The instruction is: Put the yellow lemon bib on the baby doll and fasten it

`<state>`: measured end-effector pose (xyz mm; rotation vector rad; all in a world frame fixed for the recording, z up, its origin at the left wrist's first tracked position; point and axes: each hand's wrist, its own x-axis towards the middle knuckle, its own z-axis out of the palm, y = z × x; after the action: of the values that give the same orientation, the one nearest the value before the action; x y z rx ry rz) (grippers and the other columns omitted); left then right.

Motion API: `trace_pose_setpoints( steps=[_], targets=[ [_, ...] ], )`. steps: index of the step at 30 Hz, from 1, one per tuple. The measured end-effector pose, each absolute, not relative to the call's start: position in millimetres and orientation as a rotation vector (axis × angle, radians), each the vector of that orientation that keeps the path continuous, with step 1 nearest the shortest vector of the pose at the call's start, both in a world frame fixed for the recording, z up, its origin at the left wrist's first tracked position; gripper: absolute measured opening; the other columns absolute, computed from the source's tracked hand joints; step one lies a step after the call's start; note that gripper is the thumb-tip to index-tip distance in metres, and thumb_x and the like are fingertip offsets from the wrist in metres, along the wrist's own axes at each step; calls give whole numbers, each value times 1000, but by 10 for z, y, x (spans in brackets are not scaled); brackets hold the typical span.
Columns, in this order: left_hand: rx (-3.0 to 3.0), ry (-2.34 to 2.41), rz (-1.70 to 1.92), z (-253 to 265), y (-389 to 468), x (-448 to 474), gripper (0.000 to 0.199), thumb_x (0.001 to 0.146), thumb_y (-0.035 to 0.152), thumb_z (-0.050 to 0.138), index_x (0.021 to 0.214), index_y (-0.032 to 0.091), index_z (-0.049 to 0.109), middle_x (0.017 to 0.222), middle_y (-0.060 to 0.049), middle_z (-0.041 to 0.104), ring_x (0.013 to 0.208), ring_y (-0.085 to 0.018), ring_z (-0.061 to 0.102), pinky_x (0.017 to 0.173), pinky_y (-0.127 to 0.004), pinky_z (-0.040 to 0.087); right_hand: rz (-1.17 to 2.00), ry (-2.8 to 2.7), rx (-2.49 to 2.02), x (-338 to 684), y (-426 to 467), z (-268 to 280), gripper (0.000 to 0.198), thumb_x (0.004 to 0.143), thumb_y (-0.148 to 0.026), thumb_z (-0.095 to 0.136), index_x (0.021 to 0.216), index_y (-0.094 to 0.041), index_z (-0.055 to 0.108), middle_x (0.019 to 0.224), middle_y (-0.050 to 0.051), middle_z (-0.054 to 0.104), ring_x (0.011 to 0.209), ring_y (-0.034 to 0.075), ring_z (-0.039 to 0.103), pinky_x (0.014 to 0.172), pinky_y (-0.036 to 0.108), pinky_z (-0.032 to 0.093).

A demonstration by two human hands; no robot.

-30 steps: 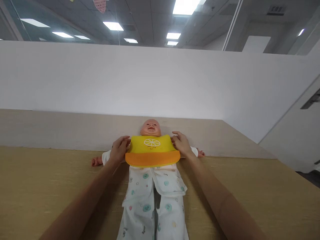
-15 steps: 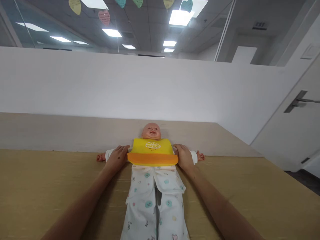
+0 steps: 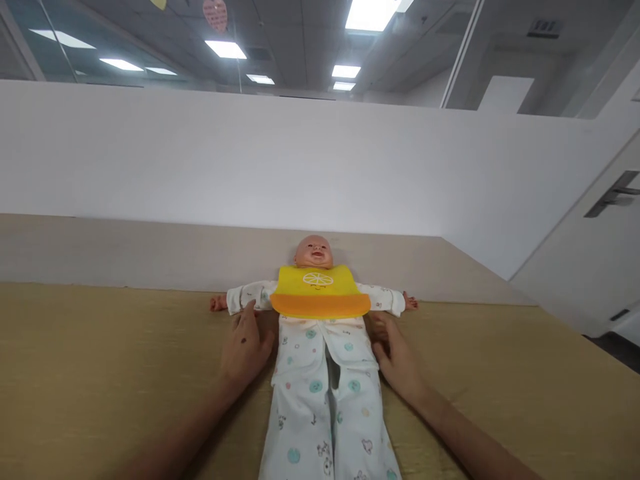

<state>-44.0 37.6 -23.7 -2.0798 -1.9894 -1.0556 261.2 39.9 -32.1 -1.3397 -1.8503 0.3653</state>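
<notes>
A baby doll [image 3: 314,252] lies on its back with both arms stretched out sideways, its head toward the wall. Over its chest lies a yellow bib [image 3: 295,279] with an orange catch pocket [image 3: 320,306] and a white citrus-slice print. White printed clothes [image 3: 320,393] cover its arms and legs. My left hand [image 3: 247,347] is beside the doll's torso, just below its sleeve, fingers extended and holding nothing. On the other side, my right hand [image 3: 395,350] rests near the doll's waist, fingers loosely apart and nothing in them.
The doll lies on a tan wooden-looking tabletop [image 3: 125,373], with a paler strip [image 3: 125,257] behind it. A white wall [image 3: 225,160] with glass above stands at the back. To the right is a white door with a metal handle [image 3: 613,195].
Both hands have let go of the doll's upper arms and drawn back toward me, beside its torso. The sleeves now show in full. The view has tilted slightly.
</notes>
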Motion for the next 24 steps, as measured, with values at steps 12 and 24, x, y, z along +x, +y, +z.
trace_pose_setpoints(
  steps=[12, 24],
  targets=[
    [-2666, -1899, -1005, -117, -304, -334, 61, 76, 26, 51, 134, 14, 37, 131, -16, 50, 123, -28, 45, 102, -48, 41, 716, -1896, -1211, 2592, 93, -231, 50, 81, -26, 56, 128, -23, 39, 127, 9, 53, 114, 21, 54, 97, 38, 48],
    [-2482, -2074, -366, 74, -297, -222, 26, 77, 7, 43, 93, 17, 61, 108, -7, 63, 100, -23, 58, 83, -37, 49, 512, -1792, -1385, 2561, 77, -216, 36, 81, -26, 45, 115, -20, 54, 116, 7, 63, 103, 21, 61, 88, 38, 51]
  ],
)
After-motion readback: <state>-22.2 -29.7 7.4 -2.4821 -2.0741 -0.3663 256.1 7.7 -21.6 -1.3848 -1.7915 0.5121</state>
